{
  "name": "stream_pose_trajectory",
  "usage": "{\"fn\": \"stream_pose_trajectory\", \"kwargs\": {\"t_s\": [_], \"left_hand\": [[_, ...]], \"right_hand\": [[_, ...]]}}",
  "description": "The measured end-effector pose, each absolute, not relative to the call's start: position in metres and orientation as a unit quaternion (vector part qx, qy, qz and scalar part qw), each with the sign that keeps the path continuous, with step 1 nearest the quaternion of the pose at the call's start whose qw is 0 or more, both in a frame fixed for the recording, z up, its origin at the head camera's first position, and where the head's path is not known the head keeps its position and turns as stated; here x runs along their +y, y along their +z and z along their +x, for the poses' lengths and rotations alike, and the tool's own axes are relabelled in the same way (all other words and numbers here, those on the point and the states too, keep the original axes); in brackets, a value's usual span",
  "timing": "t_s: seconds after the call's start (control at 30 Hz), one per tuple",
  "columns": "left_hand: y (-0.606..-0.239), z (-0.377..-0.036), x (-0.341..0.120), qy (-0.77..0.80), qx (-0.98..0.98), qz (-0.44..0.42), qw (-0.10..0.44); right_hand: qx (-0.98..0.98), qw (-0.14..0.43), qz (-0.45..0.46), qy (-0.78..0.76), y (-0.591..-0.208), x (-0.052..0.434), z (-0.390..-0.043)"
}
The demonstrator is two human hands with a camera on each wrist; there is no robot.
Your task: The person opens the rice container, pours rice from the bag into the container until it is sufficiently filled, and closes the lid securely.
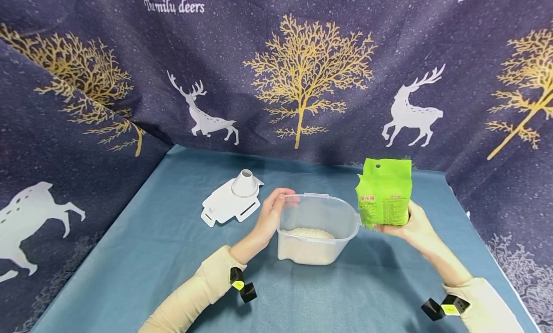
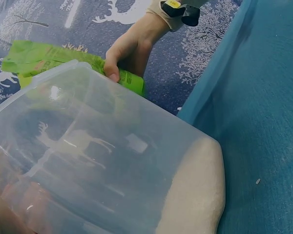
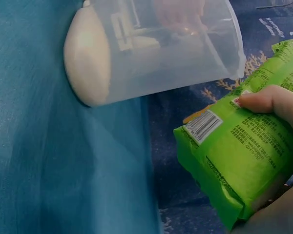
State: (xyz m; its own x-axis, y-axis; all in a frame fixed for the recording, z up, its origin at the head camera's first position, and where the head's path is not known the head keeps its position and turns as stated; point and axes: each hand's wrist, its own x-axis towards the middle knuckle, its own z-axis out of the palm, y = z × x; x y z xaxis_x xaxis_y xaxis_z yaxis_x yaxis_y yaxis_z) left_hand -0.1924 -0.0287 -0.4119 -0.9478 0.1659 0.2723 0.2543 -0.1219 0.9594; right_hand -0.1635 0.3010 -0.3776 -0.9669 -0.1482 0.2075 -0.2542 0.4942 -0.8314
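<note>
My right hand (image 1: 414,228) grips the bag (image 1: 385,194) above the counter (image 1: 311,299), right of the tub (image 1: 319,213), long axis nearly upright, holed end up. My left hand (image 1: 271,215) holds the tub's left end; its mouth faces up, length running sideways.

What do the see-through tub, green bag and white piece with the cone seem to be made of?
See-through tub: probably smooth plastic, slightly cloudy; pale grains show through its walls.
Green bag: likely plastic film, slightly glossy, with creases.
White piece: perhaps rigid plastic, opaque and evenly coloured, with crisp slots and tabs.
</note>
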Motion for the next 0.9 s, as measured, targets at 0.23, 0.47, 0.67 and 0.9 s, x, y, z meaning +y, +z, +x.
{"fn": "stream_pose_trajectory", "kwargs": {"t_s": [0.23,0.47,0.67,0.9], "left_hand": [[-0.411,-0.192,-0.029,-0.731,-0.663,-0.158,0.031],[-0.412,-0.192,-0.029,-0.732,-0.662,-0.156,0.031],[-0.413,-0.193,-0.029,-0.733,-0.660,-0.160,0.031],[-0.412,-0.193,-0.029,-0.736,-0.657,-0.161,0.029]], "right_hand": [[-0.883,0.073,0.148,0.439,-0.370,0.295,-0.161],[-0.906,0.089,0.148,0.386,-0.361,0.295,-0.157],[-0.925,0.087,0.129,0.347,-0.350,0.292,-0.153],[-0.940,0.118,0.140,0.287,-0.341,0.288,-0.152]]}}
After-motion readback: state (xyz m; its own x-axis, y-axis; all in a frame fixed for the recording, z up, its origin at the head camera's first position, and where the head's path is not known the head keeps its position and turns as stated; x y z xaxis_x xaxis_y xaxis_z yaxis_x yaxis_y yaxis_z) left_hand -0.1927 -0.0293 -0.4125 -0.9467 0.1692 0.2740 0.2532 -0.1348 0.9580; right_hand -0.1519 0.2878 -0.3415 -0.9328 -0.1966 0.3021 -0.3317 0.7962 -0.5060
